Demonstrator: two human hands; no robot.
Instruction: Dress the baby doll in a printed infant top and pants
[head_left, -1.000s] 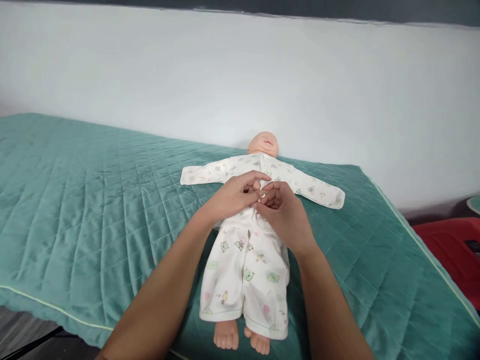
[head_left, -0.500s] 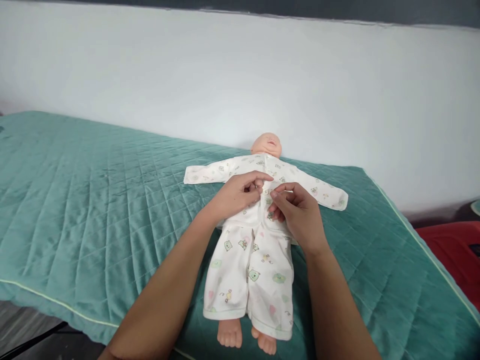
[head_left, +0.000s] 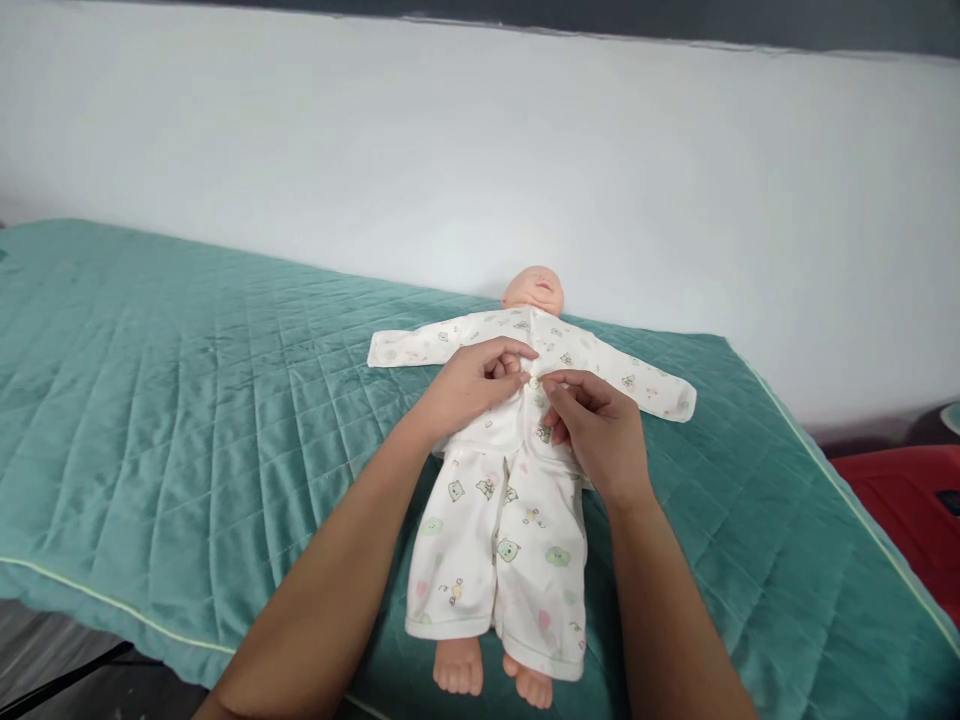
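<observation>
A baby doll (head_left: 534,290) lies on its back, dressed in a white printed shirt (head_left: 480,430) and matching trousers (head_left: 457,545). Its bare feet stick out at the near end. Over the middle of the shirt front, my left hand (head_left: 480,385) has its index finger stretched along the cloth, while the thumb and curled fingers close on the placket. A small pale button (head_left: 533,382) shows between my two hands. My right hand (head_left: 600,425) pinches the shirt's front edge just right of that button, thumb against index finger. The cloth inside both grips is mostly hidden.
Beneath the doll spreads a green quilted cover (head_left: 225,420) with a pale piped edge. A white wall (head_left: 450,140) rises behind it. At the right stands a red object (head_left: 900,500), possibly a chair. Grey floor (head_left: 45,650) shows at the lower left.
My right hand has shifted slightly left and down, its fingertips closer to my left thumb. The button between the hands now shows more clearly. The doll lies as before.
</observation>
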